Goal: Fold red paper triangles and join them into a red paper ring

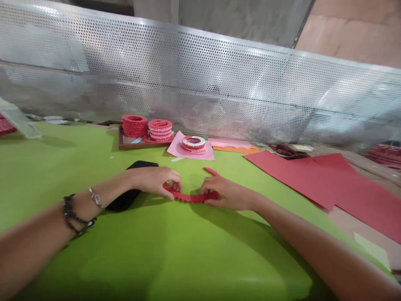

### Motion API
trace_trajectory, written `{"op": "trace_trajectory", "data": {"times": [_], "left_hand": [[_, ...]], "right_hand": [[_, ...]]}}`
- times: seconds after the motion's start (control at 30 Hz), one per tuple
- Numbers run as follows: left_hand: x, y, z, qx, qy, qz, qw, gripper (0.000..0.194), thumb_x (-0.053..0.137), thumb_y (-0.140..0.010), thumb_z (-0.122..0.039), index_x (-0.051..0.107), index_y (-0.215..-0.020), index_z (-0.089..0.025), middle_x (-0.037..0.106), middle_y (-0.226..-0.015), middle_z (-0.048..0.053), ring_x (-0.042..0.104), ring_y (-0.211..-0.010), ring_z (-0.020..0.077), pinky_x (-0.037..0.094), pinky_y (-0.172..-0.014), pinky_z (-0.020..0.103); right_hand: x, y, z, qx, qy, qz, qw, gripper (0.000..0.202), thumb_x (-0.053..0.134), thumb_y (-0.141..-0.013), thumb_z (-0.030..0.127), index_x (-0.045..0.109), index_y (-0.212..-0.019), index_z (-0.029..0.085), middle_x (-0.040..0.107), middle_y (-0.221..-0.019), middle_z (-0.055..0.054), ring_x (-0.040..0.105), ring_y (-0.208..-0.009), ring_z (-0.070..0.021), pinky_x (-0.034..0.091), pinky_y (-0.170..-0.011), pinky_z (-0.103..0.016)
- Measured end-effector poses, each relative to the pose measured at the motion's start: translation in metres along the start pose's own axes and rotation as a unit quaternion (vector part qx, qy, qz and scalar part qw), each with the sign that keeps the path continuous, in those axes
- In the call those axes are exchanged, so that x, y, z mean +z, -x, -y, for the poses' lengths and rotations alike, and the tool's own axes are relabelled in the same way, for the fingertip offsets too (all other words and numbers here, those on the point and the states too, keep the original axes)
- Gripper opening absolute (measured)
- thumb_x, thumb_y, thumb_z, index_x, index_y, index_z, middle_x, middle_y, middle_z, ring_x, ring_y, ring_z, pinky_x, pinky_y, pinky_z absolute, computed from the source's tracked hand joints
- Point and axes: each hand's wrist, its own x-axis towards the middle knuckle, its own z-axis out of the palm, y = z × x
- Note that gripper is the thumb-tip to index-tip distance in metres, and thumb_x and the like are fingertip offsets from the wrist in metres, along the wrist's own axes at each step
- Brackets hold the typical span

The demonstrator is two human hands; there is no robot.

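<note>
A red pleated paper strip [191, 198] curves between my two hands, just above the green tabletop [175, 259]. My left hand [159, 180] pinches its left end, thumb below and fingers curled over it. Farther along, my right hand [224, 192] is closed on the strip near its right side. A loose red tail of paper [212, 171] sticks out behind the right hand. Under my left wrist lies a black phone-like flat object [125, 200], partly covered by the arm.
Behind my hands, a brown tray [138, 146] holds stacked red rings [134, 126] and pink-and-red rings [160, 130]. More rings [194, 145] sit on a pink sheet [205, 156]. Large red sheets [313, 177] lie to the right. A perforated metal panel [200, 79] borders the back.
</note>
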Motion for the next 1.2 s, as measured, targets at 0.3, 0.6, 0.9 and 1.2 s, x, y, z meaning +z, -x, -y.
{"op": "trace_trajectory", "data": {"times": [0.3,0.6,0.9,1.2], "left_hand": [[0.0001,-0.001,-0.0002,0.011,0.002,-0.006,1.0,0.019,0.06,-0.074,-0.024,0.063,-0.09,-0.015,0.061,-0.089,0.004,0.057,-0.082,0.0174,0.04,-0.074,0.024],[0.0007,-0.0028,0.0027,0.003,0.01,-0.007,1.0,0.02,0.061,-0.073,-0.025,0.062,-0.09,-0.016,0.061,-0.089,0.003,0.056,-0.08,0.0164,0.04,-0.073,0.023],[0.0005,-0.0043,0.0024,-0.014,0.022,-0.01,1.0,0.021,0.062,-0.072,-0.027,0.062,-0.09,-0.015,0.061,-0.089,0.003,0.056,-0.079,0.0163,0.04,-0.072,0.023],[0.001,-0.0032,0.0022,-0.002,-0.003,-0.043,0.999,0.016,0.063,-0.073,-0.029,0.064,-0.083,-0.016,0.06,-0.084,0.002,0.056,-0.079,0.0176,0.038,-0.072,0.025]], "right_hand": [[-0.0006,-0.0007,0.0002,0.003,0.011,0.013,1.0,0.009,0.059,-0.078,0.012,0.058,-0.087,0.015,0.055,-0.083,-0.003,0.051,-0.075,-0.0136,0.044,-0.069,-0.029],[-0.0003,-0.0001,0.0014,0.01,0.006,0.017,1.0,0.009,0.059,-0.078,0.013,0.058,-0.088,0.014,0.057,-0.084,-0.003,0.053,-0.076,-0.0141,0.045,-0.07,-0.03],[-0.0013,-0.0018,-0.001,-0.001,-0.006,0.022,1.0,0.011,0.059,-0.082,0.019,0.058,-0.092,0.015,0.059,-0.089,-0.004,0.055,-0.082,-0.0153,0.045,-0.077,-0.033],[0.0007,-0.0042,-0.0032,0.016,-0.03,0.014,0.999,0.008,0.06,-0.081,0.018,0.06,-0.089,0.014,0.058,-0.087,-0.003,0.054,-0.081,-0.0144,0.046,-0.075,-0.031]]}}
